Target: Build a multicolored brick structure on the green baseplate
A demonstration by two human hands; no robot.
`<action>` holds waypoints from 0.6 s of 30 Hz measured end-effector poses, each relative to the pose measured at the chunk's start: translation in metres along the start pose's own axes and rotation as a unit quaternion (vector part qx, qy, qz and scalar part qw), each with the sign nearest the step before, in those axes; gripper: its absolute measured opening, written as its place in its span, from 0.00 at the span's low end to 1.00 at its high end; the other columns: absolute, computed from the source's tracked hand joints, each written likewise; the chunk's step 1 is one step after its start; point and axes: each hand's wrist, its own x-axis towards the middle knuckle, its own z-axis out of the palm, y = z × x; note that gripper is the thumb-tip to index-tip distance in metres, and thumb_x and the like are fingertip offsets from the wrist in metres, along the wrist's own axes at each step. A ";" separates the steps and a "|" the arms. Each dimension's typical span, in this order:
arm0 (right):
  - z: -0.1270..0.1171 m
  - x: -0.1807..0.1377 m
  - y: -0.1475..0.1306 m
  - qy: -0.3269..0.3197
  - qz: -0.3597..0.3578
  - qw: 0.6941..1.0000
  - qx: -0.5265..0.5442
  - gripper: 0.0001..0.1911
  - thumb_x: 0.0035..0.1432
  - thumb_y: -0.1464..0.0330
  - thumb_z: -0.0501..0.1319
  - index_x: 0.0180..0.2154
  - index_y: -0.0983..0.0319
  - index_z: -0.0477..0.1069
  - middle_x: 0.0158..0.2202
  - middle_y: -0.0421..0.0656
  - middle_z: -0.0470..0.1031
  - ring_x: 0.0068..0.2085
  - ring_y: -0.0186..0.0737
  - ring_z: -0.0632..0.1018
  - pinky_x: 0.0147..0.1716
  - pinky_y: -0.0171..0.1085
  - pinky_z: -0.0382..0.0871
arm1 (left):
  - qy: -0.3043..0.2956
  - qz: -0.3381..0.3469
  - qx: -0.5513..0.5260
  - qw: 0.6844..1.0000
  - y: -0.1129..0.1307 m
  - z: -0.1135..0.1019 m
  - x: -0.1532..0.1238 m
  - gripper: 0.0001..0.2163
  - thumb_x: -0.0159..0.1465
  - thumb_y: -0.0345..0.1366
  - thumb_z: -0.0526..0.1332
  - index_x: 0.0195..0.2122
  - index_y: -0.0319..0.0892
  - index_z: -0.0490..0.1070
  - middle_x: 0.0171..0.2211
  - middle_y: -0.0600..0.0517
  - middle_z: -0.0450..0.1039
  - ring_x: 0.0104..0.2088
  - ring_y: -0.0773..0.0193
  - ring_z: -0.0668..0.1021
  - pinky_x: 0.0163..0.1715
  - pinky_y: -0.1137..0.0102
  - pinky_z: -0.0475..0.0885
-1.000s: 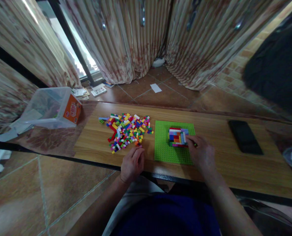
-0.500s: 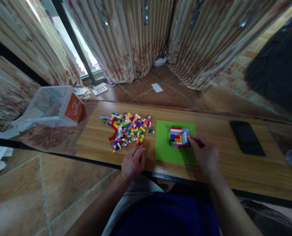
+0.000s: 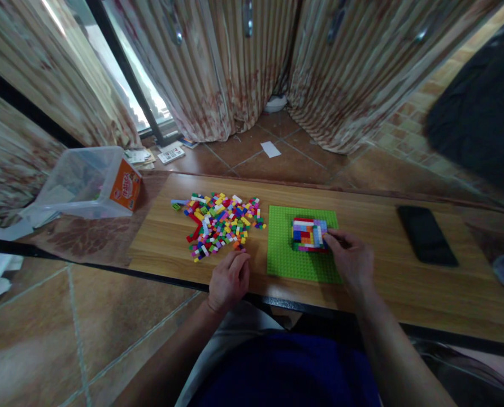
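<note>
A green baseplate (image 3: pixel 290 257) lies on the wooden table (image 3: pixel 383 277) and carries a small multicoloured brick block (image 3: pixel 308 234). My right hand (image 3: pixel 350 259) rests on the plate's right edge, its fingertips pinched against the block's right side; I cannot make out any brick between them. My left hand (image 3: pixel 230 278) lies curled on the table near its front edge, just below a pile of loose coloured bricks (image 3: pixel 220 223), holding nothing that shows.
A clear plastic tub with an orange label (image 3: pixel 91 183) lies on its side at the table's left end. A black phone (image 3: pixel 426 234) lies flat at the right. Curtains hang behind the table and papers lie on the tiled floor.
My right hand has shifted slightly up the plate, closer against the right side of the brick block. My left hand has stayed where it was.
</note>
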 end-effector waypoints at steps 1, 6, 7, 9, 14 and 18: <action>0.000 0.001 -0.001 -0.003 0.006 1.000 0.001 0.21 0.51 0.55 0.64 0.40 0.63 0.80 0.36 0.49 0.82 0.33 0.44 0.80 0.35 0.41 0.72 | -0.001 0.000 0.000 1.000 0.000 0.000 0.000 0.08 0.65 0.27 0.57 0.44 0.41 0.70 0.41 0.45 0.77 0.45 0.60 0.80 0.45 0.68 0.78; -0.001 0.003 -0.004 -0.006 0.023 1.000 0.005 0.20 0.49 0.56 0.65 0.39 0.64 0.80 0.34 0.49 0.82 0.33 0.44 0.80 0.33 0.40 0.73 | -0.002 -0.003 0.007 1.000 0.000 0.000 -0.001 0.07 0.65 0.28 0.57 0.44 0.41 0.70 0.42 0.45 0.77 0.45 0.60 0.80 0.45 0.67 0.78; 0.000 0.003 -0.004 -0.006 0.023 1.000 0.010 0.20 0.49 0.56 0.65 0.38 0.64 0.80 0.34 0.48 0.82 0.33 0.44 0.80 0.33 0.40 0.73 | -0.002 -0.005 0.008 1.000 0.000 0.000 -0.001 0.08 0.65 0.28 0.57 0.44 0.41 0.70 0.42 0.45 0.77 0.45 0.60 0.80 0.45 0.67 0.78; 0.001 0.004 -0.004 -0.005 0.027 0.999 0.027 0.20 0.48 0.57 0.65 0.38 0.64 0.80 0.33 0.48 0.82 0.32 0.44 0.80 0.32 0.40 0.73 | -0.001 -0.005 0.007 1.000 0.000 0.001 -0.001 0.08 0.65 0.28 0.57 0.44 0.41 0.70 0.42 0.45 0.77 0.45 0.60 0.80 0.45 0.67 0.78; 0.003 0.007 -0.007 -0.014 0.047 0.997 0.053 0.20 0.46 0.57 0.66 0.36 0.65 0.81 0.31 0.48 0.82 0.32 0.43 0.80 0.32 0.38 0.73 | -0.001 -0.006 0.007 1.000 0.000 0.001 -0.001 0.07 0.66 0.28 0.56 0.44 0.42 0.70 0.42 0.45 0.77 0.44 0.60 0.80 0.45 0.67 0.78; 0.001 0.008 -0.005 -0.032 0.051 0.995 0.075 0.20 0.44 0.57 0.67 0.36 0.65 0.80 0.32 0.47 0.82 0.33 0.43 0.80 0.34 0.39 0.72 | 0.000 -0.006 0.005 1.000 -0.001 0.000 -0.001 0.07 0.66 0.28 0.56 0.44 0.42 0.70 0.42 0.45 0.77 0.44 0.60 0.80 0.45 0.66 0.78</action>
